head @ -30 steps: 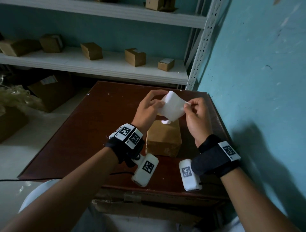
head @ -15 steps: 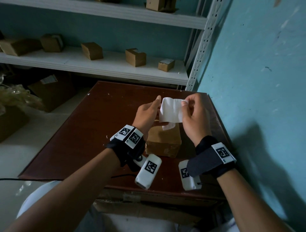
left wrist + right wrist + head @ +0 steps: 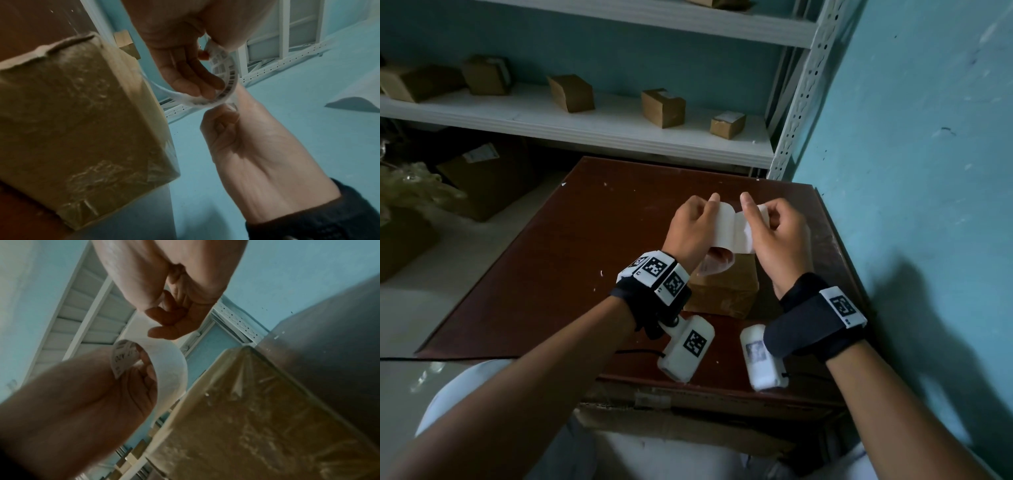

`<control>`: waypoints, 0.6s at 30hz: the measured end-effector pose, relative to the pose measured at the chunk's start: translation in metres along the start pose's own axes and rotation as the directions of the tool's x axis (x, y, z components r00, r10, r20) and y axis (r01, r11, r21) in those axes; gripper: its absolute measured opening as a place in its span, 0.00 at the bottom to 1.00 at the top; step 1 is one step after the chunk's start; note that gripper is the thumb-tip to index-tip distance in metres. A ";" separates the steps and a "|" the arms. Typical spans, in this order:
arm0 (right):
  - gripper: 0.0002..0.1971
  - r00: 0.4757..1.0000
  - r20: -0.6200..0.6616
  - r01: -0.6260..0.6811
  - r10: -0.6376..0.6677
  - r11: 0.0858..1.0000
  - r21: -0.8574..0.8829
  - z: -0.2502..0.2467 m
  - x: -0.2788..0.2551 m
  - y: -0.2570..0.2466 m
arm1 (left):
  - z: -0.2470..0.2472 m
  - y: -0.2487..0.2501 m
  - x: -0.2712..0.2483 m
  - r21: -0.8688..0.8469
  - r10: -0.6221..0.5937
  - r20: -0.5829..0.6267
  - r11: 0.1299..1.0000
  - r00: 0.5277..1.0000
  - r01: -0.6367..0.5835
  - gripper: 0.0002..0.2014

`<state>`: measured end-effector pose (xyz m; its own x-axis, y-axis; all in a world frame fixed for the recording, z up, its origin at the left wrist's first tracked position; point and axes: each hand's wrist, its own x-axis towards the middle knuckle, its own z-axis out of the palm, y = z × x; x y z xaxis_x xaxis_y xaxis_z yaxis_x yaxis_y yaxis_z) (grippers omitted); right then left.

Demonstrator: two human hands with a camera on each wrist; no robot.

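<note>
A white printed label is held in the air between my two hands, bent into a curl. My left hand pinches its left end, thumb on top and fingers underneath. My right hand pinches the right end between thumb and forefinger. Barcode print shows on the inner face of the label; its plain outer face shows from the right wrist. Just below the hands a brown taped cardboard box sits on the dark red table, with neither hand touching it.
White metal shelves behind the table carry several small cardboard boxes. A teal wall runs close along the table's right edge. Larger cartons stand on the floor to the left.
The hands have come closer together and sunk slightly toward the box. The label, held flatter a second ago, is now bent into a tight curl between them.
</note>
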<state>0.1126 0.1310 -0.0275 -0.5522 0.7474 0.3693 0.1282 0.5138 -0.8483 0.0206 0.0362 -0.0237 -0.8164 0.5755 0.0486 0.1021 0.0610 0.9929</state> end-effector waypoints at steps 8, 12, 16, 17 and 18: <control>0.23 0.976 0.133 -0.187 0.173 0.978 0.095 -0.001 0.005 0.000 | 0.000 -0.004 0.006 0.041 0.075 0.004 0.996 0.997 -0.075 0.16; 0.26 0.988 0.099 -0.120 0.120 0.993 -0.010 0.001 0.006 0.003 | 0.000 -0.007 0.009 0.058 0.114 -0.017 0.992 0.993 -0.113 0.18; 0.24 0.992 0.095 -0.085 0.087 0.996 -0.020 0.002 0.004 0.003 | 0.000 -0.006 0.009 0.041 0.134 -0.018 0.990 0.991 -0.134 0.19; 0.24 0.993 0.089 -0.080 0.081 0.997 -0.023 0.001 0.003 0.002 | 0.000 -0.006 0.010 0.035 0.139 -0.019 0.990 0.990 -0.138 0.19; 0.24 0.994 0.085 -0.073 0.075 0.997 -0.025 0.001 0.002 0.002 | 0.001 -0.006 0.010 0.036 0.135 -0.015 0.990 0.991 -0.134 0.19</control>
<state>0.1104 0.1333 -0.0286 -0.6095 0.7450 0.2712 0.1887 0.4686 -0.8630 0.0119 0.0421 -0.0295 -0.8038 0.5658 0.1837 0.2312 0.0125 0.9728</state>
